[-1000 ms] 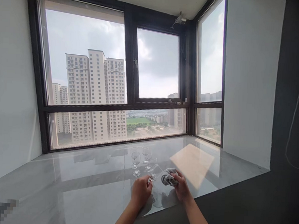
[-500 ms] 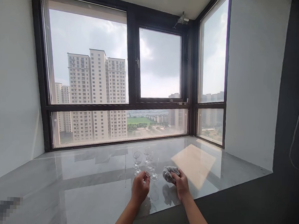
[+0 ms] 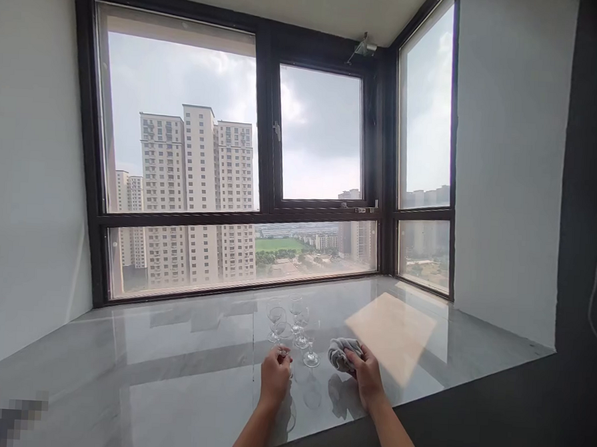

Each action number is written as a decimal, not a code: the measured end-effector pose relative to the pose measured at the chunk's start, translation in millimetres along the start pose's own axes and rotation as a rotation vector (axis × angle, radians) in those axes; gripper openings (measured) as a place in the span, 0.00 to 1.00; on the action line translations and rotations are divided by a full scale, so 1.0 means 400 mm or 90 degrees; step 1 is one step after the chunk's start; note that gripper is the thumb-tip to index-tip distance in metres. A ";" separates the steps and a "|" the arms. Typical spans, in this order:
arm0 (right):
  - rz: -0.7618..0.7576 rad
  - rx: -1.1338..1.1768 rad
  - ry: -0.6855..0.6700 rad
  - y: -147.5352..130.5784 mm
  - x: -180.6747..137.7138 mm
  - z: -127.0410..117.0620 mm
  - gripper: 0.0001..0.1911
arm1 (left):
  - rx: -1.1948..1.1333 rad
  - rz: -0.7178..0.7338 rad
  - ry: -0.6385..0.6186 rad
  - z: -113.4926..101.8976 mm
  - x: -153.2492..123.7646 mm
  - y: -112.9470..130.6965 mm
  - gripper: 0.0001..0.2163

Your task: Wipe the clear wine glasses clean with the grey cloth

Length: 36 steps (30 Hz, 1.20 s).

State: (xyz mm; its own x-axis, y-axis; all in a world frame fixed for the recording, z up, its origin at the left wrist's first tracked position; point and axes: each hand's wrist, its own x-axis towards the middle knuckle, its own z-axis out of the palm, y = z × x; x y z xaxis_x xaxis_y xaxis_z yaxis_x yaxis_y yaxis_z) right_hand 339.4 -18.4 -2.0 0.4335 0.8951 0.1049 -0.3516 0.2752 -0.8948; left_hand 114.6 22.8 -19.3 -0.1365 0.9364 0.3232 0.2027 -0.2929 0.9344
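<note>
My left hand (image 3: 274,377) is closed in a pinch round a small clear stemmed glass (image 3: 283,330), whose bowl rises just above the fingers. Its stem is mostly hidden by them. Several more stemmed glasses stand close behind and beside it, among them one glass (image 3: 311,355) just to the right of the hand and another (image 3: 276,314) farther back. Their thin outlines overlap, so some edges are hard to make out. In my right hand (image 3: 368,379) is a bunched grey cloth (image 3: 343,354), gripped above the sill and to the right of the glasses.
The glossy grey windowsill (image 3: 190,384) mirrors the hands and glasses, and its front edge runs diagonally below my arms. Dark-framed windows (image 3: 263,216) stand behind it. A sunlit patch (image 3: 395,332) lies right of the cloth. Pale walls (image 3: 510,194) close both sides.
My left hand has shifted slightly left and down, and the glass bowl now shows above its fingers. The right hand keeps the cloth, a little farther right. The whole view has tilted slightly.
</note>
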 end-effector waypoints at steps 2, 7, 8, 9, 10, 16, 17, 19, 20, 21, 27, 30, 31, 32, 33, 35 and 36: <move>0.001 -0.002 0.002 0.000 -0.001 0.000 0.20 | 0.000 0.014 0.001 -0.002 0.005 -0.010 0.16; 0.005 -0.013 0.007 0.002 0.003 0.000 0.20 | 0.020 0.022 0.002 0.003 0.019 -0.025 0.16; 0.006 -0.016 0.008 0.001 0.004 0.001 0.20 | 0.030 0.021 -0.011 0.003 0.022 -0.026 0.15; 0.007 -0.018 0.009 0.000 0.005 0.002 0.19 | 0.041 0.018 -0.026 0.001 0.026 -0.027 0.14; 0.008 -0.020 0.009 -0.001 0.006 0.003 0.19 | 0.053 0.015 -0.043 -0.004 0.029 -0.028 0.14; 0.010 -0.023 0.002 -0.010 0.002 0.005 0.17 | 0.182 0.033 -0.073 -0.147 0.072 -0.046 0.09; 0.011 -0.023 0.001 -0.010 0.002 0.005 0.17 | 0.257 0.037 -0.048 -0.188 0.086 -0.049 0.07; 0.014 -0.023 0.001 -0.008 0.003 0.004 0.17 | 0.384 0.007 0.002 -0.274 0.122 -0.050 0.06; 0.015 -0.023 0.001 -0.006 0.005 0.004 0.17 | 0.416 -0.010 0.017 -0.317 0.143 -0.049 0.05; 0.016 -0.023 0.002 -0.004 0.006 0.003 0.17 | 0.441 -0.027 0.032 -0.359 0.165 -0.046 0.05; 0.008 -0.033 0.002 -0.008 0.005 0.004 0.18 | 0.551 -0.158 0.092 -0.536 0.265 -0.029 0.06; 0.007 -0.044 0.005 -0.014 0.000 0.005 0.19 | 0.567 -0.195 0.117 -0.560 0.272 -0.034 0.02; 0.007 -0.047 0.006 -0.015 -0.001 0.005 0.19 | 0.570 -0.207 0.135 -0.559 0.268 -0.037 0.04; 0.007 -0.049 0.006 -0.015 -0.002 0.005 0.19 | 0.573 -0.221 0.157 -0.554 0.260 -0.040 0.08; 0.007 -0.050 0.007 -0.015 -0.002 0.004 0.19 | 0.576 -0.239 0.183 -0.547 0.249 -0.042 0.13; 0.009 -0.053 0.007 -0.012 0.000 0.003 0.19 | 0.577 -0.275 0.231 -0.521 0.221 -0.043 0.19; 0.011 -0.053 0.007 -0.011 0.001 0.003 0.19 | 0.574 -0.285 0.248 -0.503 0.205 -0.041 0.20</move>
State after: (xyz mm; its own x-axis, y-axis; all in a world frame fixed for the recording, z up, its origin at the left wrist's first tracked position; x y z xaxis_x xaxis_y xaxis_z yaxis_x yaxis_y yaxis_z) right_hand 340.2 -18.8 2.6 0.4381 0.8949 0.0851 -0.2885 0.2297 -0.9295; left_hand -95.1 65.5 22.0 -0.6419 0.7511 0.1539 0.6758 0.4594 0.5764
